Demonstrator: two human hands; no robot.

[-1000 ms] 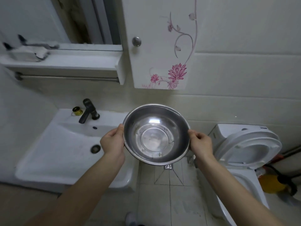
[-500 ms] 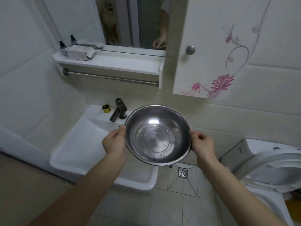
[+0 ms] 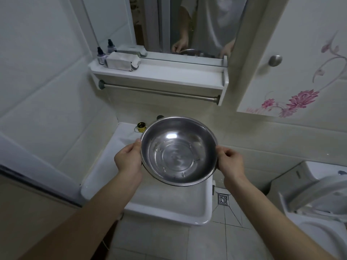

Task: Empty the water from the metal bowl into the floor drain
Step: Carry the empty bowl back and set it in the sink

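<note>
Stainless steel and shiny, the metal bowl (image 3: 179, 151) is held above the white sink (image 3: 165, 201), over its rear right part, mouth turned up toward the camera. The left hand (image 3: 128, 159) grips the bowl's left rim, thumb on the edge and the other fingers hidden beneath. The right hand (image 3: 231, 162) grips the right rim with fingers curled close together. Ringed reflections cover the bowl's inside; whether water lies there cannot be told. The floor drain (image 3: 222, 199) sits in the tiles just right of the sink.
</note>
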